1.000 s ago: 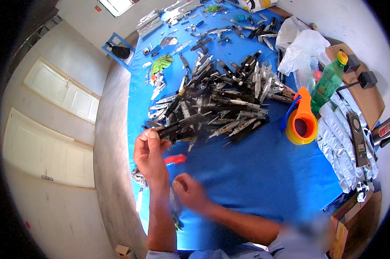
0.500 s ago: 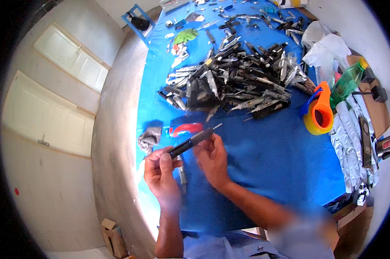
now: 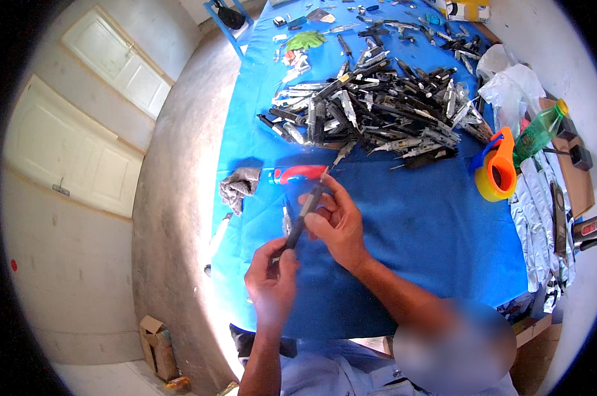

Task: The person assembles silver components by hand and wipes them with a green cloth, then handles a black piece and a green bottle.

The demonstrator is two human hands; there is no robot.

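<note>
Here's the left hand (image 3: 272, 277), thumb and fingers pinched firmly around the lower, dark end of a slim pen-shaped device (image 3: 301, 220), and it's up in the air over the blue table (image 3: 410, 218), right between the two hands! Look at the line of it: the long axis climbs steeply from the left fist, leaning to the right, thin tip away from the wearer. And the right hand (image 3: 340, 228) is in close on the upper stretch, index finger reaching up beside that tip, thumb near the barrel, the other fingers curled in behind. Is it actually gripping? There's blur there, so I can't tell; but the right hand is clearly nearer the tip, the left owns the base. Beyond the tip in the view sits a red-handled tool (image 3: 301, 173), and past that the big heap of similar devices (image 3: 367, 109). Now compare half a second ago: the device slants much flatter there, tip well out to the right, and now it stands far steeper! The right index finger has come up alongside the tip, too, and the whole view has shifted, with the grey cloth (image 3: 239, 185) now well apart from the left hand.
</note>
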